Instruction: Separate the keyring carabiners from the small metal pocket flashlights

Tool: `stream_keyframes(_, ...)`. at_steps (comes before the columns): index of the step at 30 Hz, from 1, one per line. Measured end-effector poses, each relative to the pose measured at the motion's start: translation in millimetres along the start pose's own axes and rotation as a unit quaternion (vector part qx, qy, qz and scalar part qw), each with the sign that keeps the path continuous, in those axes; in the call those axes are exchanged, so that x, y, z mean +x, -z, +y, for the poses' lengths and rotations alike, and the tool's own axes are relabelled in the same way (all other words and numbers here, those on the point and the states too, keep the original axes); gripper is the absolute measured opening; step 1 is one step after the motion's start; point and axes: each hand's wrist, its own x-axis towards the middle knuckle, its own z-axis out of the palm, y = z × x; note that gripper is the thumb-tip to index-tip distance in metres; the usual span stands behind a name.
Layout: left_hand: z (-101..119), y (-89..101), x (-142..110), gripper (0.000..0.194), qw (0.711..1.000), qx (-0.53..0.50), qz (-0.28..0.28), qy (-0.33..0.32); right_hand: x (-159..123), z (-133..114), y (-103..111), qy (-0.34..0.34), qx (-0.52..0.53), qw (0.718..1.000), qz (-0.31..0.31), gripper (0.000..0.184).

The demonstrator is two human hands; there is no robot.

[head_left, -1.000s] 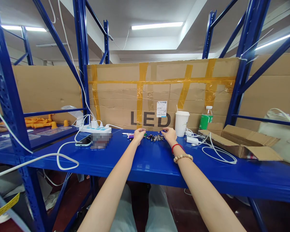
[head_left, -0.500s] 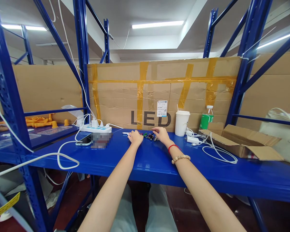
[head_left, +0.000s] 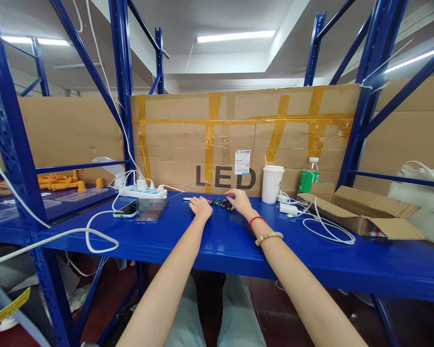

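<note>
Pieces (head_left: pixel 225 205), small, dark and glossy, on the bench (head_left: pixel 231 238) between left hand (head_left: pixel 201 208), fingers curled, and right hand (head_left: pixel 240 201), fingertips bent down; any grip cannot be told. Probably light, stiff, slippery; best pinched singly mid-body.

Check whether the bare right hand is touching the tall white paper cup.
Apart. In the head view, a strip of glossy blue tabletop shows between the right hand and the white cup.

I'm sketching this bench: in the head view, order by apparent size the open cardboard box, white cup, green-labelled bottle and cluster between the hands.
1. Open cardboard box
2. White cup and green-labelled bottle: too alike to rank
3. Cluster of small pieces, visible part
</note>
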Motion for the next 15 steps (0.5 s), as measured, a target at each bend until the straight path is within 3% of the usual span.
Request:
stream_keyframes(11, -0.1, 3.5, -1.0, 0.039, 0.999, -0.025, -0.045, -0.012, -4.9, -5.0, 3.1, -0.033, -0.055, 0.992, -0.108, 0.026)
stream_keyframes(15, -0.4, 4.9, -1.9, 0.040, 0.998, -0.031, -0.060, -0.018, -6.8, -7.5, 3.5, -0.038, -0.056, 0.991, -0.116, 0.025)
